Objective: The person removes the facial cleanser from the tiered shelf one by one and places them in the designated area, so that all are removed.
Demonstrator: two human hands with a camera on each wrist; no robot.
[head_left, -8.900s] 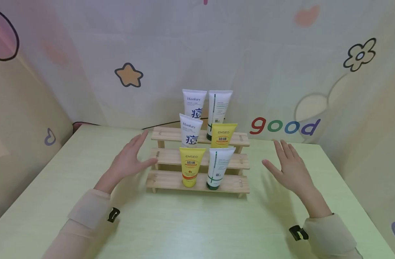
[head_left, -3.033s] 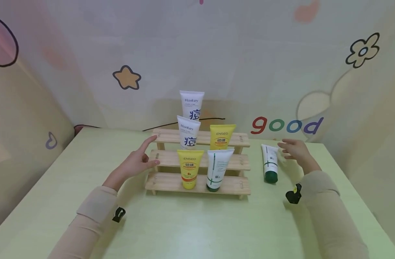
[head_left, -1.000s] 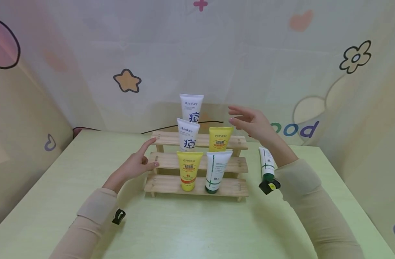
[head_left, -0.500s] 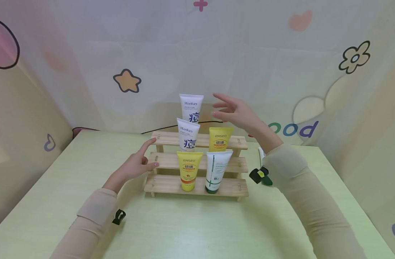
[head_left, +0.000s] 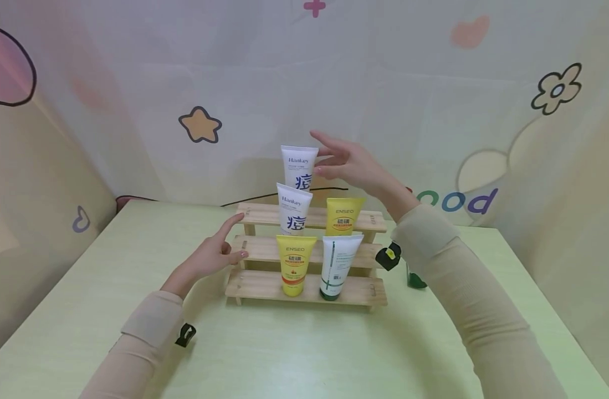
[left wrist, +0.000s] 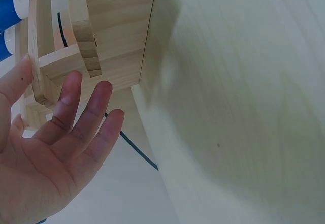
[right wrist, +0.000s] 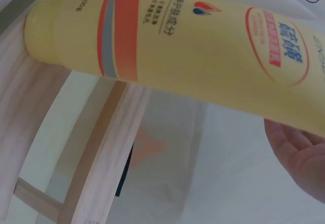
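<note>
A three-tier wooden rack (head_left: 264, 282) carries several squeeze tubes standing on their caps. My right hand (head_left: 354, 166) is at the right edge of the top-tier white Hankey tube (head_left: 298, 163), thumb tip right beside its front, other fingers spread and partly behind it. In the right wrist view the hand is mostly hidden by a yellow tube (right wrist: 203, 51). My left hand (head_left: 206, 257) is at the rack's left end, index fingertip at the top tier, thumb at the middle tier. Its other fingers are loosely bent in the left wrist view.
Another Hankey tube (head_left: 292, 208) stands on the middle tier; a yellow tube (head_left: 295, 266) and a white-green tube (head_left: 338, 266) stand on the bottom one. A white-green tube (head_left: 415, 280) lies right of the rack, mostly hidden by the right sleeve. A curtain (head_left: 404, 111) hangs behind.
A white-green tube went from the top tier to the table on the right. Since then my right hand has moved left to the top Hankey tube. My left hand came to the rack's end.
</note>
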